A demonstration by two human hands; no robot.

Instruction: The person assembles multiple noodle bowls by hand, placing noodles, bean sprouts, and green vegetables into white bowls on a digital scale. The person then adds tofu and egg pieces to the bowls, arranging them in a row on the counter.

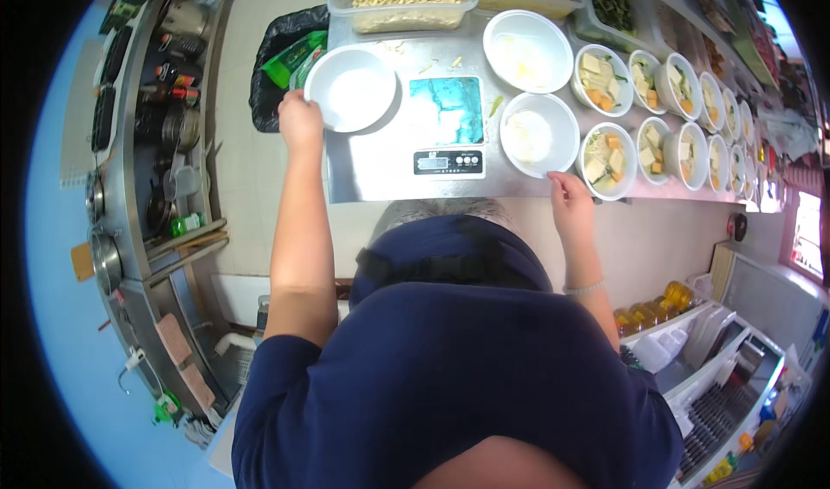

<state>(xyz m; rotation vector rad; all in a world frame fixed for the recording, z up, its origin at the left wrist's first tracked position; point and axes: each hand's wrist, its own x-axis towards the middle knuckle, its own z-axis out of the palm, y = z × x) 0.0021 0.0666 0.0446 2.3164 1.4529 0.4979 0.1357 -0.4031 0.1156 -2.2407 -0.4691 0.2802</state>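
Note:
My left hand [301, 122] grips the rim of a white round plastic bowl [353, 90] over the left edge of the steel table [369, 178]. Nothing shows inside that bowl. My right hand [572, 200], fingers curled, pinches the near rim of a second white bowl [551, 145] holding a few pale shreds. Behind it stands another white bowl [512, 32] with yellowish bits in the bottom. Between my hands lies a digital kitchen scale [447, 126] with a shiny platform and nothing on it; its display [432, 163] is too small to read.
Rows of filled white bowls [609, 161] with tofu, greens and orange cubes run along the right. Plastic tubs hold pale shredded food [405, 15] and dark greens [609, 2] at the back. A black-lined bin [266, 113] stands left of the table; steel shelving [139, 229] is farther left.

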